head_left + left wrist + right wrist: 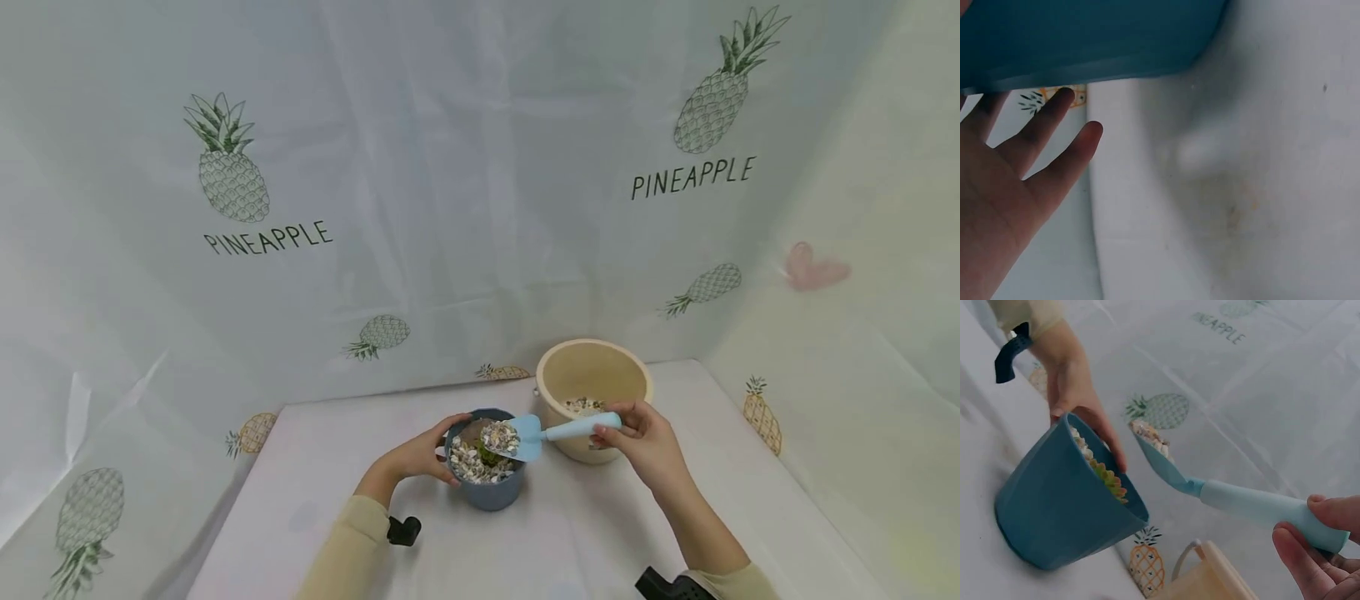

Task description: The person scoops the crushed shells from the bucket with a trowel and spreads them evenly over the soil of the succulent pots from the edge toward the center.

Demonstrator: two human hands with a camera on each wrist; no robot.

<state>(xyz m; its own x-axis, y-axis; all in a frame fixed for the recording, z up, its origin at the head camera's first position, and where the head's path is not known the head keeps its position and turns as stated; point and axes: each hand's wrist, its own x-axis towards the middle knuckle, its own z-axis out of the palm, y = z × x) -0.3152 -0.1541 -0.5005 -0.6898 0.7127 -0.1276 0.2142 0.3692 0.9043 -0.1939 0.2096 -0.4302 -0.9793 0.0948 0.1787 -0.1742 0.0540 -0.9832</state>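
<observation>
A blue flowerpot (491, 498) stands on the table, holding pale pebbles (474, 468) and a green succulent (1109, 479). My left hand (411, 458) grips the pot at its left side, thumb and fingers spread around the wall near the rim. In the left wrist view some of its fingers (1063, 162) show below the pot's dark wall. My right hand (647, 443) pinches the end of a light blue trowel (1241, 503) by its handle. The trowel's blade, loaded with mixed small stones (500, 437), is held over the pot and hides part of the plant.
Just right of the pot is a cream bucket (577, 451) with more small stones (583, 406) inside; its handle (1182, 557) shows in the right wrist view. A pineapple-printed cloth (450, 208) hangs behind the table (337, 425).
</observation>
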